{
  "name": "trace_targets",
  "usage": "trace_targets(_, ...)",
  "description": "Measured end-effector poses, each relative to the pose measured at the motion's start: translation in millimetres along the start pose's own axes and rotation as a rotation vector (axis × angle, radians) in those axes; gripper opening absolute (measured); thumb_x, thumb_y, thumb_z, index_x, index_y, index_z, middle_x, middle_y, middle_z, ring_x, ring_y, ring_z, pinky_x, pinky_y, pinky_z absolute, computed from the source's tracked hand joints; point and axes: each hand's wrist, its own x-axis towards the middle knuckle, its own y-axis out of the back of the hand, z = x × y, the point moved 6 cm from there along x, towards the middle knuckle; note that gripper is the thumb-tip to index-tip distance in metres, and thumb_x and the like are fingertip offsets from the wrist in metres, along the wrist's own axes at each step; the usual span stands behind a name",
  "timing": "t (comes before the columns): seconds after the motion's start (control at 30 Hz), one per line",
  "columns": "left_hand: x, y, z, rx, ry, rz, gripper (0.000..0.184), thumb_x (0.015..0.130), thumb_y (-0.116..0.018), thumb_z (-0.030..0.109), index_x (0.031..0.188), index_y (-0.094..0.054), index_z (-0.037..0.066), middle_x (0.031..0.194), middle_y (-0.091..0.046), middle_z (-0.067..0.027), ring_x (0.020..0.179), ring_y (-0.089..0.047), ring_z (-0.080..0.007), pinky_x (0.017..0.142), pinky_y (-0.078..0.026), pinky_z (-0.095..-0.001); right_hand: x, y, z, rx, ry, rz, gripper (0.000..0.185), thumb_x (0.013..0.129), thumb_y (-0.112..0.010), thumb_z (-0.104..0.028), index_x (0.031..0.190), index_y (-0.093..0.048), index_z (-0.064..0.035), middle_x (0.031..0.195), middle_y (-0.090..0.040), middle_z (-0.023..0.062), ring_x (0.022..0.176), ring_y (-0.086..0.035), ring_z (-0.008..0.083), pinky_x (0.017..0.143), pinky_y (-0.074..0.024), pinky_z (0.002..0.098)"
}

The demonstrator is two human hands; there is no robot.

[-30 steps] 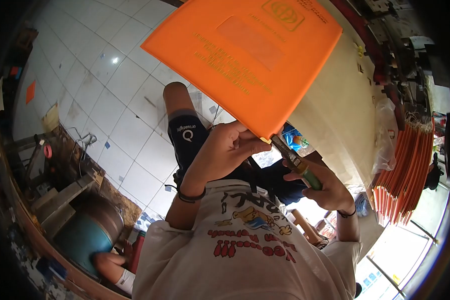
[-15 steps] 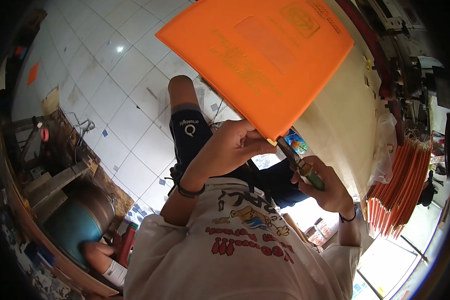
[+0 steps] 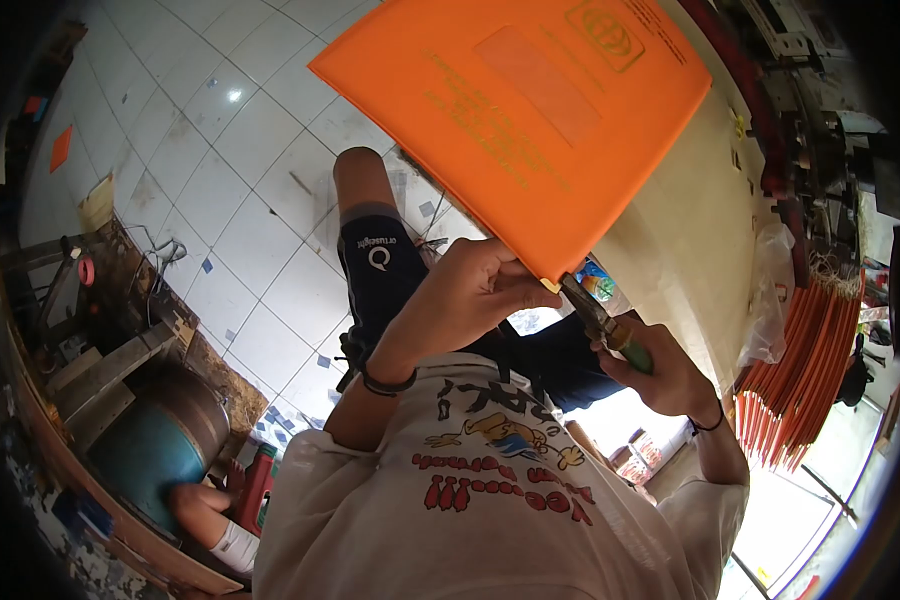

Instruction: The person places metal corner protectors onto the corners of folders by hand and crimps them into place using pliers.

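A large orange folder cover [image 3: 490,140] with gold print and a clear rectangular window spreads out in front of me. My left hand [image 3: 480,295] is closed, pinching its near corner between thumb and fingers. A small gold-coloured metal corner piece [image 3: 551,285] shows at that corner, by my thumb tip. My right hand [image 3: 660,370] is wrapped around the green handle of dark, worn pliers [image 3: 595,310]. The jaw end touches or lies very close to the folder corner, just right of the gold piece; whether it grips anything is hidden.
A pale work surface [image 3: 685,250] extends under the folder to the right. Several stacked orange covers [image 3: 805,350] stand at far right beside a clear plastic bag [image 3: 770,290]. At left are a teal metal drum [image 3: 155,440] and another person's arm [image 3: 205,515]. Tiled floor [image 3: 240,200] lies beyond.
My right hand and the pliers have shifted slightly right and down, and the right forearm has swung outward. The left hand keeps its pinch on the folder, which has barely moved.
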Motion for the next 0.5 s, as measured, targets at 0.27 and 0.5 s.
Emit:
trace_targets(0.27,0,2,-2,0.090,-0.033,-0.004,0.026,0.090,-0.069,0.007,0.112,-0.060,-0.005,0.103,-0.073,-0.0151,0.096,-0.071,-0.0177,0.082,-0.058,-0.0269,-13,-16,11,0.140,-0.127,-0.014,0.035,0.080,-0.052,0.014,0.111,-0.057,-0.0019,0.111,-0.066,0.0122,0.106,-0.065,0.0233,0.093,-0.0504,0.0354)
trace_targets(0.5,1,0,3,0.040,0.007,-0.021,0.029,0.089,-0.065,-0.002,0.117,-0.058,-0.007,0.114,-0.068,-0.0201,0.107,-0.068,-0.0257,0.085,-0.061,-0.0318,-17,-13,0,0.218,-0.111,-0.051,0.048,0.075,-0.050,0.017,0.118,-0.057,-0.0023,0.117,-0.065,0.0124,0.115,-0.061,0.0264,0.102,-0.0450,0.0391)
